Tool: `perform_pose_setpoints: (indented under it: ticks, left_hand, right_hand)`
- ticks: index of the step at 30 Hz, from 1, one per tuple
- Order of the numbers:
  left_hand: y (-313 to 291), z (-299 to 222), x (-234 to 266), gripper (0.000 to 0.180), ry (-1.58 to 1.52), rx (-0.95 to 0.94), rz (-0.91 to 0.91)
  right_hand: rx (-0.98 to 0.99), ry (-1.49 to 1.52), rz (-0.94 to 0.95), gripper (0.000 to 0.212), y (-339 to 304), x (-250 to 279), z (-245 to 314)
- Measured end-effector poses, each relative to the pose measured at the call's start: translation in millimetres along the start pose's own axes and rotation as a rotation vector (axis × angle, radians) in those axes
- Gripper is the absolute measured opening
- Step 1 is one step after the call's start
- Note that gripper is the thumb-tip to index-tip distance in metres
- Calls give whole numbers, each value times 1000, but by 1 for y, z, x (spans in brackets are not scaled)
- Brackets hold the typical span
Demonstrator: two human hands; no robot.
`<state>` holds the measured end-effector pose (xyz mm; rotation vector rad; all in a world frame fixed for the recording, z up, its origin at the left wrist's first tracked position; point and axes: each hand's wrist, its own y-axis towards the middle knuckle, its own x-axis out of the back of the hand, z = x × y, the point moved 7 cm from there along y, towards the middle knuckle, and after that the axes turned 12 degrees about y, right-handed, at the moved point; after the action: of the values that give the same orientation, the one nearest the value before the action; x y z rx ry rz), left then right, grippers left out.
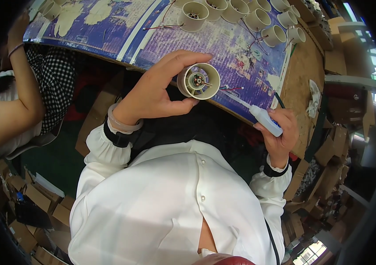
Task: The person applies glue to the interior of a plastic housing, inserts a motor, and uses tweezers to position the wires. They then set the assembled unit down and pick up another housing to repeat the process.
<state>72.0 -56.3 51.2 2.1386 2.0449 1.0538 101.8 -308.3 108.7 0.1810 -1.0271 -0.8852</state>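
Observation:
Thumb and fingers of my left hand [161, 86] clasp a white round fan housing [212, 75] by its rim, above the table's near edge. Its open end faces up, showing a small motor with copper windings at the centre, held by spokes. Thin wires with a small white connector trail out to its right. A white glue bottle [265, 119] with a long thin nozzle is gripped in my right hand [285, 132]. The nozzle tip points left toward the housing and looks apart from it.
Several similar white housings [193, 17] with wires stand at the back of the worn blue table [95, 33]. A crumpled white cloth [314, 99] lies on the bare wood at right. Another person [20, 101] sits at the left. Cardboard boxes [38, 196] pile up on both sides.

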Motion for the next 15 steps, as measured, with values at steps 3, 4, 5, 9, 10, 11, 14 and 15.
perform_pose_setpoints:
  ticks: [3,4,5,9,10,11,14,15]
  left_hand:
    - [0,1,0,71,-11,11,2]
    - [-1,1,-1,71,-17,22,4]
    - [-1,1,-1,71,-23,33,6]
    - [-1,1,-2,71,-48,47,10]
    - [-1,1,-3,71,-48,46,10]
    - [-1,1,-4,71,-53,49,13]
    - [-1,2,-4,71,-62,54,21]
    - [-1,2,-4,71,-61,53,20]
  right_hand:
    - [-3,7,-13,45,-1,0,-2]
    - [-3,7,-14,45,-2,0,-2]
    - [-4,10,-20,45,-2,-1,-3]
    - [-9,21,-38,45,-5,-1,-4]
    - [-10,26,-41,44,-5,-1,-5]
    - [-12,31,-44,44,-6,-1,-5]
    - [-12,28,-41,44,-6,-1,-4]
    - [-12,26,-39,45,-6,-1,-4]
